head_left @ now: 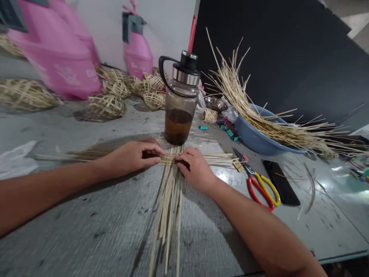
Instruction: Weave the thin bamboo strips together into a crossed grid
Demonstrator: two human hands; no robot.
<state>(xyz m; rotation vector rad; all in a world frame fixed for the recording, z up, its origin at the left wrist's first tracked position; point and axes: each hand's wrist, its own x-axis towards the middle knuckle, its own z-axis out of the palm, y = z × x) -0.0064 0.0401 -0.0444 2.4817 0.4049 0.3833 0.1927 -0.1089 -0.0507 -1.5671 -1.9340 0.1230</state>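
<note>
Crossed bamboo strips (169, 188) lie woven together on the grey table, some running toward me and others out to both sides. My left hand (141, 156) pinches the left edge of the crossing, thumb and fingers pressed on the strips. From the right, my right hand (196, 167) grips the other edge of the same crossing with bent fingers. Part of the woven middle is hidden under my fingertips. Right behind the weave stands a bottle (179, 111) of brown liquid with a black loop handle.
Scissors (262, 188) with red and yellow handles lie at the right beside a black phone (281, 182). A blue basin (256, 136) bears a bundle of long strips (245, 104). Woven bamboo balls (106, 104) and pink spray bottles (138, 55) stand at the back left.
</note>
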